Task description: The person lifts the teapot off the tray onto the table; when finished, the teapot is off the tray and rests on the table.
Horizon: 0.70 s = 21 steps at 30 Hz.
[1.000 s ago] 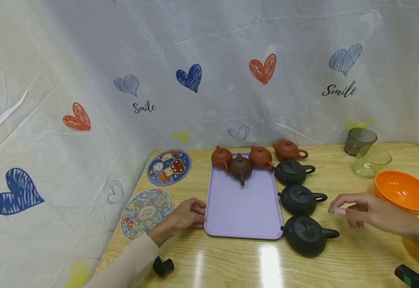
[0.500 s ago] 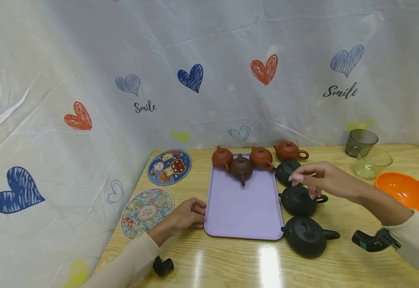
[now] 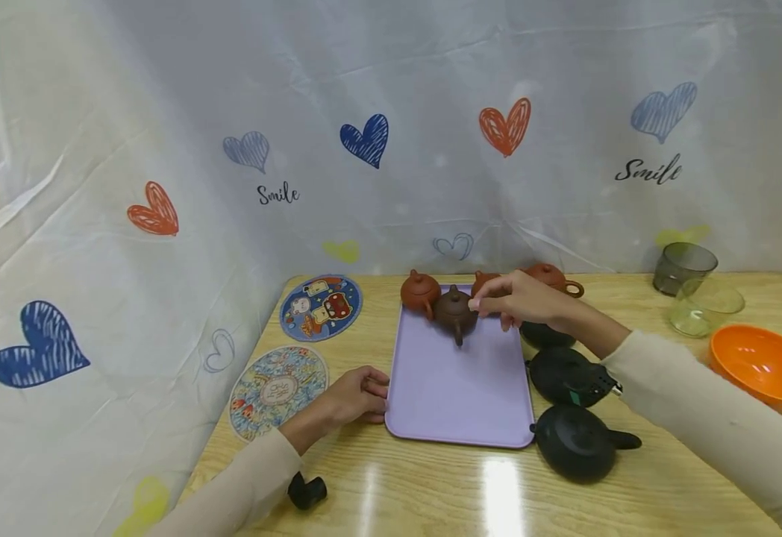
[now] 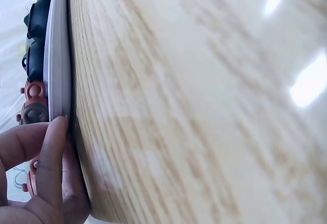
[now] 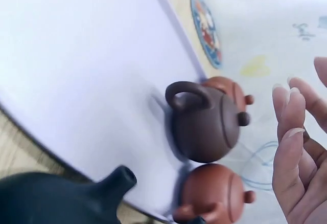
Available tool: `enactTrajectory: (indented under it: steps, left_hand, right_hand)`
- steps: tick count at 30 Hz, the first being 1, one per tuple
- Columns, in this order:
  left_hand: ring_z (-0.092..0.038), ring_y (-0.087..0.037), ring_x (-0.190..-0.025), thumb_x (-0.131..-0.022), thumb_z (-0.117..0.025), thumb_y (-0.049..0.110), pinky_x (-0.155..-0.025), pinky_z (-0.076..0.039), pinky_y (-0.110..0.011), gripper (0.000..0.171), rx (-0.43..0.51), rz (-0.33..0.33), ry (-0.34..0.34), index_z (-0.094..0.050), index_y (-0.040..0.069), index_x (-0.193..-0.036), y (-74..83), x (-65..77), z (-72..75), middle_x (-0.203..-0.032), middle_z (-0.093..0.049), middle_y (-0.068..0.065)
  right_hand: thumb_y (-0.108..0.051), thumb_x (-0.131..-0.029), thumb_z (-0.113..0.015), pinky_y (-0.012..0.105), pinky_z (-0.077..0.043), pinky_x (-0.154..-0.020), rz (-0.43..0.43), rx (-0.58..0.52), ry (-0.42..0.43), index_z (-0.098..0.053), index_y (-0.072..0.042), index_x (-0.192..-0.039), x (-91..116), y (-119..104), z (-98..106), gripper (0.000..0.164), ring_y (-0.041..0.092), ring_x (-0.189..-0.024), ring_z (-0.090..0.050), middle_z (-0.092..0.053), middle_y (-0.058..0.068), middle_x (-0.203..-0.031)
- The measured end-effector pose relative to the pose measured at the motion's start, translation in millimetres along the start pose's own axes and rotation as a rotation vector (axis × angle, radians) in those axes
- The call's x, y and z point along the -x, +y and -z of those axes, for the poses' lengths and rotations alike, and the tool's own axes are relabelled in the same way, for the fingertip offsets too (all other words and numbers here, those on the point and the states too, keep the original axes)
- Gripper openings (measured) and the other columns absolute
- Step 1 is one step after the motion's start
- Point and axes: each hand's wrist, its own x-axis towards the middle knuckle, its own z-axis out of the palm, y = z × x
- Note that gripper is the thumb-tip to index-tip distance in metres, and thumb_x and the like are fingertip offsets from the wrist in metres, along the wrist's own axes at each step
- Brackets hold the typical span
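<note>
My left hand [image 3: 356, 394] holds the left rim of a lilac tray [image 3: 461, 395], with bent fingers and thumb at its edge. At the tray's back stands a dark brown teapot [image 3: 454, 312], between a reddish teapot [image 3: 419, 291] on its left and another reddish teapot [image 3: 483, 280] on its right. My right hand [image 3: 520, 297] hovers just right of the brown teapot, fingers loosely bent, nothing in them. In the right wrist view its fingertips [image 5: 294, 98] are apart from the brown teapot's lid knob [image 5: 243, 119].
Three black teapots [image 3: 574, 444] line the tray's right side, partly hidden by my right arm. Behind them is another reddish teapot [image 3: 547, 274]. Far right: a grey glass [image 3: 683, 267], a greenish glass [image 3: 705, 307], an orange bowl [image 3: 763, 365]. Two round mats [image 3: 320, 307] lie left.
My right hand has moved left from beside the black teapots, across them, to the brown teapot at the tray's back. My left hand stays at the tray's rim.
</note>
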Motion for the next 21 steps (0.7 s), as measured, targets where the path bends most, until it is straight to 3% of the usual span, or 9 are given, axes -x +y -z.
enactTrajectory:
  steps: [7, 21]
  left_hand:
    - [-0.065, -0.020, -0.086, -0.089, -0.067, -0.003, -0.076, -0.064, -0.033, 0.042, 0.000, -0.002, -0.008, -0.049, -0.007, -0.127, 0.2, -2.7, -1.5, -0.109, -0.059, -0.019]
    - [-0.064, -0.020, -0.085, -0.089, -0.067, -0.003, -0.077, -0.064, -0.034, 0.043, 0.007, 0.005, 0.000, -0.049, -0.007, -0.127, 0.3, -0.5, 1.9, -0.108, -0.059, -0.018]
  right_hand:
    - [-0.046, -0.092, -0.069, 0.029, -0.048, -0.057, -0.076, 0.032, -0.018, -0.076, -0.011, -0.106, -22.8, 19.1, -12.6, 0.038, 0.020, -0.066, -0.061, -0.071, 0.010, -0.100]
    - [-0.042, -0.090, -0.073, 0.029, -0.052, -0.055, -0.166, 0.059, -0.103, -0.076, -0.012, -0.113, -30.3, 22.1, -32.1, 0.038, 0.017, -0.061, -0.064, -0.073, 0.008, -0.101]
